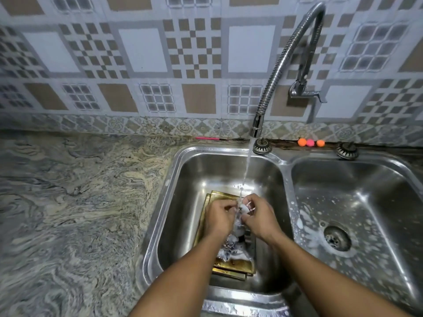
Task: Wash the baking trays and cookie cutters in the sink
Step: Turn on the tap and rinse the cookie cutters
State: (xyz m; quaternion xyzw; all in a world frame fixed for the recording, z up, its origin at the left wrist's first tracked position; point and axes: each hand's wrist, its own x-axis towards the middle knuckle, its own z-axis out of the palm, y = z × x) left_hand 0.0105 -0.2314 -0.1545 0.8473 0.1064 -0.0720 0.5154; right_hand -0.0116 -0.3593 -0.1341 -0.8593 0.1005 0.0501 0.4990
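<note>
We are pinching a small pale cookie cutter [244,208] between both hands, left hand [218,217] and right hand [259,217] curled on its opposite sides, right under the thin stream of water [247,167] from the flexible steel tap [275,69]. Directly beneath are lying the stacked gold-coloured metal baking trays [220,196], long axis running away from us along the left steel sink basin [194,179]. The soapy right basin [366,191] is standing open just beside the right hand.
</note>
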